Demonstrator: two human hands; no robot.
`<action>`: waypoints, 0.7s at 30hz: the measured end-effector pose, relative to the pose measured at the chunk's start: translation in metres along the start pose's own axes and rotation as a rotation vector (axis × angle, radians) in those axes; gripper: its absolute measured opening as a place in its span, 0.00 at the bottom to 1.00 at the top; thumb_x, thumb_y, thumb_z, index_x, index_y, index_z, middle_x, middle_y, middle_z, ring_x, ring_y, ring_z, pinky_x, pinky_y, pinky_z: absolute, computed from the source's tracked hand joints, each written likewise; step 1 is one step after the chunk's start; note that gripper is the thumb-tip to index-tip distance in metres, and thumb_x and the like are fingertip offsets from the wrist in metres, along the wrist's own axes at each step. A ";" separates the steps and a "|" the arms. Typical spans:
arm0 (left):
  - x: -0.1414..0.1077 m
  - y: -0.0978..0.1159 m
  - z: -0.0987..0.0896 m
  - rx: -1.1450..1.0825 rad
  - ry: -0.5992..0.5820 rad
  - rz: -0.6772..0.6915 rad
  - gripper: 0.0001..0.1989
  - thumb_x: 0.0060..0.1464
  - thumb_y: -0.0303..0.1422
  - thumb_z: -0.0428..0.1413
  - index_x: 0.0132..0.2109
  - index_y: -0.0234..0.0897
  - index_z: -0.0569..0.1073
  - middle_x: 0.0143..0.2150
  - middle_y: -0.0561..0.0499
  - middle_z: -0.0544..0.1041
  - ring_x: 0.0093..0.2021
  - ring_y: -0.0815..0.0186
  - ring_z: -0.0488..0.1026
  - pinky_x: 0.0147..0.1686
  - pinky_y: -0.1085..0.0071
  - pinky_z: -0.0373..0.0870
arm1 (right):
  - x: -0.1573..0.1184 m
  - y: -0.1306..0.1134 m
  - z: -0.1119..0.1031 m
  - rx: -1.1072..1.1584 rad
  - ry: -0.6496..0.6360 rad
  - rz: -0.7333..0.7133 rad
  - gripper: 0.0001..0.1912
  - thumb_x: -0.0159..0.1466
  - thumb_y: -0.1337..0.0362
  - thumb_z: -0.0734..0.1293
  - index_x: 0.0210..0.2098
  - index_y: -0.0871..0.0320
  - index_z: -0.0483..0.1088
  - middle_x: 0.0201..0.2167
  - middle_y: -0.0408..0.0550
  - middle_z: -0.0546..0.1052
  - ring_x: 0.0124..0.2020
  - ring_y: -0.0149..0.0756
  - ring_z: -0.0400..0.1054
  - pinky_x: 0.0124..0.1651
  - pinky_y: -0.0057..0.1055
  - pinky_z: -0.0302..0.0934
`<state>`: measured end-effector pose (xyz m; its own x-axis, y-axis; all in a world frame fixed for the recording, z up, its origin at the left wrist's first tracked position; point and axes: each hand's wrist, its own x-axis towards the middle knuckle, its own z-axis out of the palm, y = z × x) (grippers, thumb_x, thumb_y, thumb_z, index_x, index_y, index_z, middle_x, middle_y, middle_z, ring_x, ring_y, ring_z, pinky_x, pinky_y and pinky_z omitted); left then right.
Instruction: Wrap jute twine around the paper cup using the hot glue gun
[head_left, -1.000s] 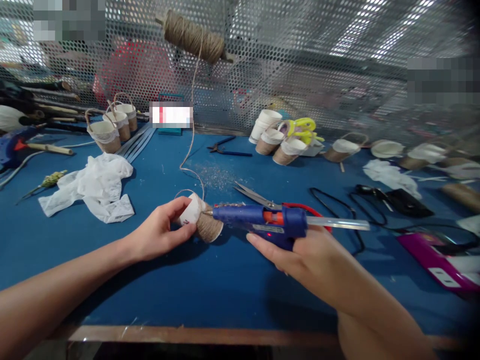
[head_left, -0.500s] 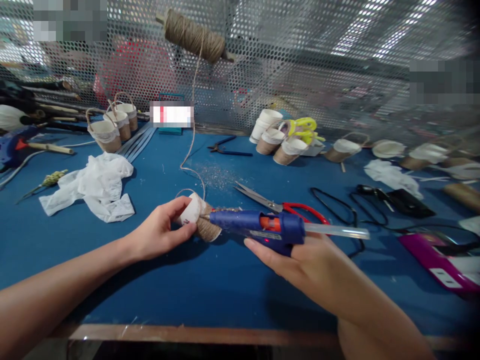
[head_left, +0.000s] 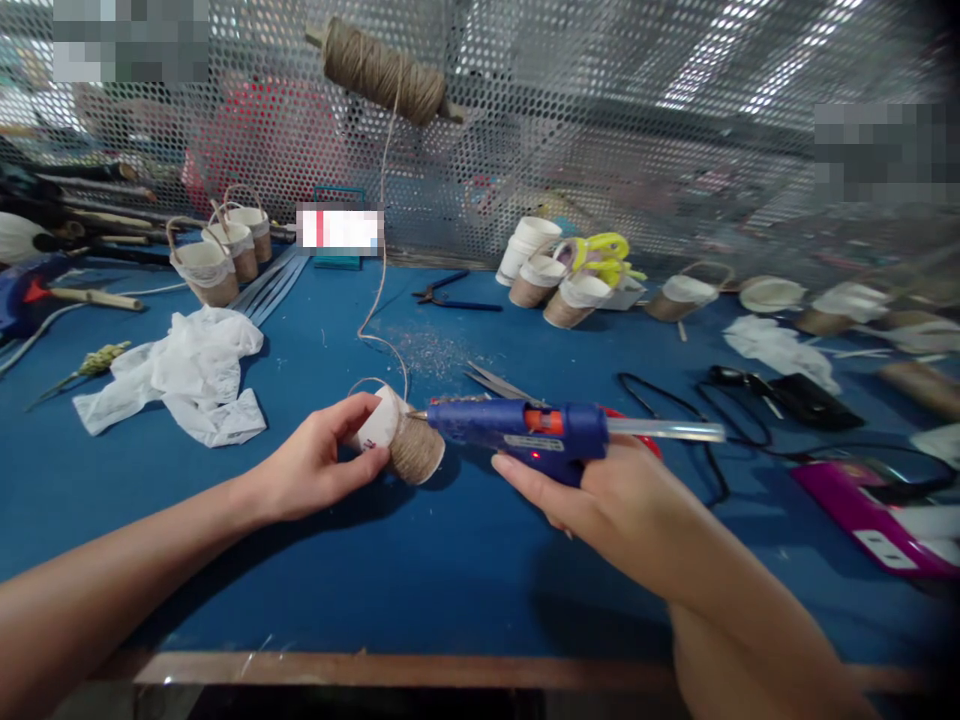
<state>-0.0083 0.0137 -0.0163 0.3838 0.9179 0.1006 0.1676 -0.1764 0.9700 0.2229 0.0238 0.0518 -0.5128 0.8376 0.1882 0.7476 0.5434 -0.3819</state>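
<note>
Blue glue gun (head_left: 491, 432), gripped by the right hand (head_left: 611, 490), points left at the twine-wrapped cup (head_left: 411, 448) pinched in the left hand (head_left: 330, 455); scissors (head_left: 501, 382) lie beyond.

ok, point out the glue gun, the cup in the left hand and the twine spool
Glue gun (head_left: 491, 425): head view, on its blue body.
Cup (head_left: 412, 447): head view, on its twine-wrapped side.
Twine spool (head_left: 381, 72): head view, middle of its windings.
</note>
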 end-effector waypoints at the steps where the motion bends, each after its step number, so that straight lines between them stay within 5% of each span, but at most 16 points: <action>1: 0.000 0.000 0.000 0.004 -0.002 0.002 0.10 0.54 0.30 0.51 0.43 0.31 0.66 0.35 0.49 0.69 0.33 0.68 0.66 0.34 0.74 0.64 | 0.000 0.000 0.000 0.025 -0.008 0.017 0.14 0.60 0.56 0.60 0.21 0.50 0.70 0.07 0.40 0.64 0.18 0.37 0.67 0.24 0.31 0.61; 14: -0.001 -0.001 -0.001 0.065 -0.031 0.038 0.09 0.54 0.29 0.50 0.43 0.31 0.66 0.35 0.50 0.69 0.33 0.68 0.66 0.35 0.74 0.64 | 0.001 0.001 0.000 0.133 -0.071 0.110 0.25 0.59 0.56 0.62 0.08 0.51 0.55 0.04 0.36 0.61 0.08 0.29 0.56 0.16 0.29 0.56; 21: 0.000 -0.001 -0.002 0.066 -0.031 0.037 0.07 0.54 0.29 0.50 0.41 0.32 0.65 0.35 0.50 0.70 0.34 0.67 0.66 0.36 0.74 0.64 | 0.001 0.005 0.000 0.207 -0.107 0.164 0.20 0.59 0.57 0.62 0.12 0.52 0.59 0.05 0.35 0.62 0.09 0.28 0.59 0.16 0.27 0.56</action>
<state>-0.0100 0.0140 -0.0166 0.4186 0.8991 0.1281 0.2123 -0.2340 0.9488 0.2259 0.0276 0.0504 -0.4419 0.8969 0.0164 0.7279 0.3693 -0.5778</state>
